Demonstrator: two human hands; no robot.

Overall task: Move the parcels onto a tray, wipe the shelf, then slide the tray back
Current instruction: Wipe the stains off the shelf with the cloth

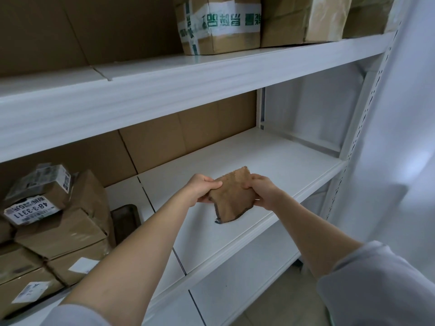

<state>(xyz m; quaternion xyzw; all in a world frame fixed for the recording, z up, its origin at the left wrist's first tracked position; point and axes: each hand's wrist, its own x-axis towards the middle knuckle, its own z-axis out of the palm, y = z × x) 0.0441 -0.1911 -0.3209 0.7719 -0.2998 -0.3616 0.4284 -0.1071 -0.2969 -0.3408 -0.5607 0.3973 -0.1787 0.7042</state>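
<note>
Lower left of frame: stacked cardboard parcels (58,234), with a dark tray (124,222) showing just right of them. Centre: left hand (203,190) grips the left edge of a brown cloth (231,200); right hand (262,191) grips its right edge. The cloth is over the white shelf (282,161), lower corner hanging. Upper right: taped boxes (219,22) on the board above.

The stacked parcels (58,231) run off the left edge. They cover most of the dark tray (124,222) behind them, leaving only one rounded corner in sight. The upper parcels (221,27) are cut off by the top edge. Fine print on the white label (30,211) is too blurred to read. The left hand (204,188) and right hand (263,191) hide the side edges of the cloth (231,201) under their fingers.
</note>
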